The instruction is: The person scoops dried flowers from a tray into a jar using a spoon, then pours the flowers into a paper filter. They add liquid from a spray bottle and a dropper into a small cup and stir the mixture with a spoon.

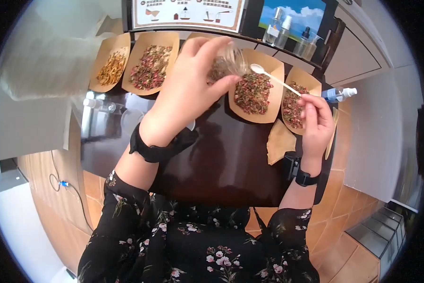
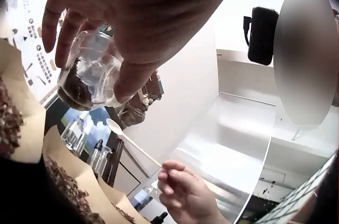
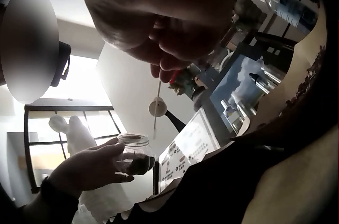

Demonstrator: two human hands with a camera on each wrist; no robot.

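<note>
My left hand (image 1: 186, 82) grips a clear glass jar (image 1: 239, 60) with dark loose contents, above the paper trays. The jar leans, its mouth toward the right; the left wrist view shows the dark contents gathered at the bottom of the jar (image 2: 79, 89). In my right hand (image 1: 317, 120) I pinch the handle end of a slim white spoon (image 1: 279, 81). Its bowl points left, close beside the jar's mouth. Under the spoon lies a paper tray (image 1: 267, 117) of dried petals and leaves.
More paper trays (image 1: 172, 38) of dried flowers line the back of the dark table (image 1: 221, 174). A clear spray bottle (image 1: 101, 105) lies at left, a blue-labelled one (image 1: 338, 94) at right. Brown folded paper (image 1: 280, 144) lies near my right wrist. Glass bottles (image 1: 278, 30) stand behind.
</note>
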